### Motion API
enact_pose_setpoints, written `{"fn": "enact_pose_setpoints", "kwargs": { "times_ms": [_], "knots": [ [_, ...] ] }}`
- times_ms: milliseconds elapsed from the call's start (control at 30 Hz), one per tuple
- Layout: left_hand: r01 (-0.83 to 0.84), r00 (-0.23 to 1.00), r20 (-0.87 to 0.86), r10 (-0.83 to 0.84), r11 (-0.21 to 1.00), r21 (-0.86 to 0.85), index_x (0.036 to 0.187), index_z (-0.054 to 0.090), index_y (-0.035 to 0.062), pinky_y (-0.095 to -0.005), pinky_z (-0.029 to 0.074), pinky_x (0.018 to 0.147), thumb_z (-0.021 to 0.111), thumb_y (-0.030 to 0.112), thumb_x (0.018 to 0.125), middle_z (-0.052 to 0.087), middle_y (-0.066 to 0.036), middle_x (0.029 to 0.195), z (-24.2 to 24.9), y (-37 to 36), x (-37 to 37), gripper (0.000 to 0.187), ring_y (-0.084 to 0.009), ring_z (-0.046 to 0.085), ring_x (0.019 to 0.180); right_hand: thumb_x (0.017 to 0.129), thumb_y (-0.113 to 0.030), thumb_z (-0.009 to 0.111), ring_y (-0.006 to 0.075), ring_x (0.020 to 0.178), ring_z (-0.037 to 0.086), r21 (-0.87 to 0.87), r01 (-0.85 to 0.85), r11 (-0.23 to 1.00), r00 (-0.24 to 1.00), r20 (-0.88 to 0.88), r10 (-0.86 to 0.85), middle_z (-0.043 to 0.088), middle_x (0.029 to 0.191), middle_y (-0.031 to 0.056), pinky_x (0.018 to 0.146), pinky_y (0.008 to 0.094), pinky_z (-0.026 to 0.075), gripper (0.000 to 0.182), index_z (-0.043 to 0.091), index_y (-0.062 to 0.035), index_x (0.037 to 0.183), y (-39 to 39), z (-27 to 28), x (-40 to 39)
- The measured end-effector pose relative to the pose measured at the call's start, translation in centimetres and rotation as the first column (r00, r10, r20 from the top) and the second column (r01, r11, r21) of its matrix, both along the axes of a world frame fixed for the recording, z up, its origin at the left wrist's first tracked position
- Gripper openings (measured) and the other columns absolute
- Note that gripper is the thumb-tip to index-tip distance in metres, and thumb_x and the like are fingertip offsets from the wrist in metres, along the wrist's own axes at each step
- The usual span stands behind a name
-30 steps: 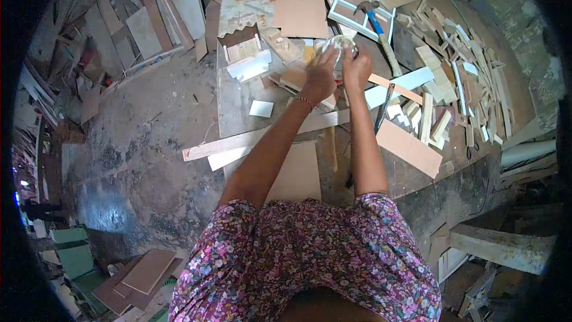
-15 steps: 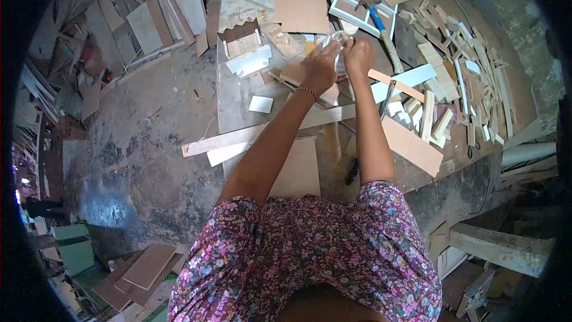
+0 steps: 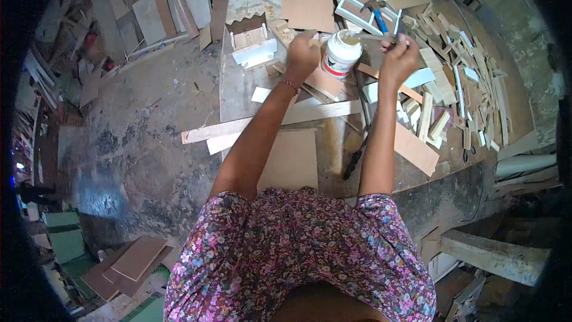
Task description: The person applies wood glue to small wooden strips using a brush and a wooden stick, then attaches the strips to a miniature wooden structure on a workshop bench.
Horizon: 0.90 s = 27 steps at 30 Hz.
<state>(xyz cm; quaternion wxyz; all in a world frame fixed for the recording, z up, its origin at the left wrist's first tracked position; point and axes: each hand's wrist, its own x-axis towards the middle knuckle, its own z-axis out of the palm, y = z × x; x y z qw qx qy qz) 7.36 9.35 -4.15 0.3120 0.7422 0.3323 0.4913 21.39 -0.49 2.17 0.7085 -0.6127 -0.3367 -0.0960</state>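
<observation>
A white plastic jar (image 3: 342, 55) with a red band stands uncovered on the workbench, pale material at its mouth. My right hand (image 3: 400, 61), to the right of the jar, pinches a thin flat stick (image 3: 374, 37) that lies level and reaches over the jar's mouth. To the left of the jar is my left hand (image 3: 302, 58), its fingers curled; whatever they hold is hidden. Behind the stick, a claw hammer (image 3: 379, 19) with a blue-marked handle rests on a white frame (image 3: 347, 9).
Many wood offcuts (image 3: 476, 77) cover the right of the bench. A small scalloped wooden piece (image 3: 249, 36) and a brown board (image 3: 307, 5) lie at the back. A long wood strip (image 3: 220, 130) crosses the near edge. Boards (image 3: 173, 6) lean at far left.
Both hands were together over the jar top; they have moved apart to either side. The jar's mouth now shows, and a flat stick is in my right hand.
</observation>
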Motion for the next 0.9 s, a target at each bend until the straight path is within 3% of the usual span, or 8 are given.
{"fn": "enact_pose_setpoints", "kwargs": {
  "times_ms": [67, 133, 200, 300, 467, 600, 700, 900],
  "knots": [
    [-0.052, 0.996, 0.071, 0.057, 0.996, -0.070, 0.086, 0.056, -0.0030, -0.0319, 0.046, 0.066, 0.046, 0.004, 0.067, 0.058, -0.019, 0.077, 0.0, -0.6, -1.9, 0.023, -0.0296, 0.057, 0.073, 0.086, -0.014, 0.039, 0.0200, 0.059, 0.058, 0.150, -0.107, 0.983, 0.985, -0.122, 0.126, 0.055, 0.081, 0.0167, 0.050, 0.0246, 0.049, 0.020, 0.043, 0.0064, 0.087, -1.1, -0.2, -0.4],
    [0.145, 0.989, 0.050, -0.138, 0.975, -0.170, 0.087, 0.057, -0.0008, -0.0261, 0.044, 0.063, 0.050, 0.016, 0.074, 0.059, -0.011, 0.077, 0.1, -2.0, -4.2, 0.022, -0.0176, 0.056, 0.071, 0.087, -0.015, 0.039, 0.0205, 0.061, 0.058, 0.269, -0.214, 0.939, 0.931, -0.237, 0.279, 0.055, 0.081, 0.0181, 0.051, 0.0254, 0.049, 0.021, 0.041, 0.0057, 0.090, -1.8, -0.9, -1.5],
    [0.319, 0.946, 0.247, -0.212, 0.751, -0.578, 0.087, 0.059, 0.0025, -0.0221, 0.042, 0.060, 0.052, 0.027, 0.079, 0.059, -0.004, 0.078, 1.7, -5.4, -7.3, 0.027, -0.0095, 0.054, 0.070, 0.087, -0.014, 0.039, 0.0198, 0.060, 0.058, 0.317, -0.305, 0.898, 0.883, -0.260, 0.391, 0.055, 0.081, 0.0177, 0.051, 0.0256, 0.049, 0.020, 0.041, 0.0051, 0.090, -3.1, -0.7, -5.1],
    [0.203, 0.979, 0.150, -0.138, 0.740, -0.641, 0.087, 0.058, 0.0007, -0.0223, 0.042, 0.060, 0.051, 0.022, 0.080, 0.059, -0.004, 0.077, 2.0, -7.8, -12.4, 0.023, -0.0100, 0.054, 0.069, 0.087, -0.013, 0.039, 0.0187, 0.059, 0.057, 0.305, -0.427, 0.851, 0.808, -0.294, 0.511, 0.055, 0.080, 0.0170, 0.050, 0.0256, 0.049, 0.017, 0.041, 0.0043, 0.089, -5.1, -1.5, -8.9],
    [-0.063, 0.979, 0.107, 0.173, 0.760, -0.647, 0.088, 0.056, -0.0053, -0.0214, 0.043, 0.061, 0.045, 0.005, 0.079, 0.060, -0.011, 0.076, -0.3, -8.6, -19.7, 0.018, -0.0125, 0.055, 0.066, 0.087, -0.017, 0.040, 0.0165, 0.055, 0.056, 0.298, -0.553, 0.778, 0.640, -0.447, 0.626, 0.054, 0.072, 0.0130, 0.048, 0.0252, 0.048, 0.019, 0.042, 0.0022, 0.088, -7.3, -4.4, -12.0],
    [-0.033, 0.997, 0.034, 0.069, 0.787, -0.616, 0.090, 0.056, -0.0059, -0.0247, 0.043, 0.066, 0.048, 0.006, 0.078, 0.060, -0.011, 0.079, -3.3, -9.1, -20.9, 0.018, -0.0146, 0.056, 0.073, 0.085, -0.020, 0.044, 0.0140, 0.054, 0.055, 0.282, -0.584, 0.761, 0.491, -0.624, 0.608, 0.056, 0.074, 0.0112, 0.049, 0.0244, 0.047, 0.021, 0.046, -0.0002, 0.089, -8.5, -8.9, -12.5],
    [-0.060, 0.991, -0.133, -0.004, 0.880, -0.472, 0.093, 0.058, 0.0002, -0.0248, 0.041, 0.065, 0.053, 0.019, 0.079, 0.060, -0.004, 0.080, -6.5, -8.2, -20.7, 0.024, -0.0099, 0.052, 0.071, 0.084, -0.022, 0.046, 0.0128, 0.055, 0.055, 0.239, -0.600, 0.764, 0.421, -0.718, 0.555, 0.056, 0.075, 0.0086, 0.051, 0.0240, 0.046, 0.021, 0.048, -0.0014, 0.088, -10.1, -10.4, -13.4],
    [-0.010, 0.924, -0.320, -0.208, 0.826, -0.564, 0.086, 0.060, -0.0027, -0.0257, 0.041, 0.070, 0.055, 0.025, 0.078, 0.061, -0.008, 0.079, -6.9, -7.8, -20.1, 0.030, -0.0113, 0.053, 0.077, 0.082, -0.019, 0.050, 0.0140, 0.061, 0.056, 0.264, -0.606, 0.750, 0.321, -0.782, 0.535, 0.056, 0.074, 0.0072, 0.055, 0.0248, 0.048, 0.020, 0.051, 0.0003, 0.085, -12.3, -14.0, -13.6]
  ]
}}
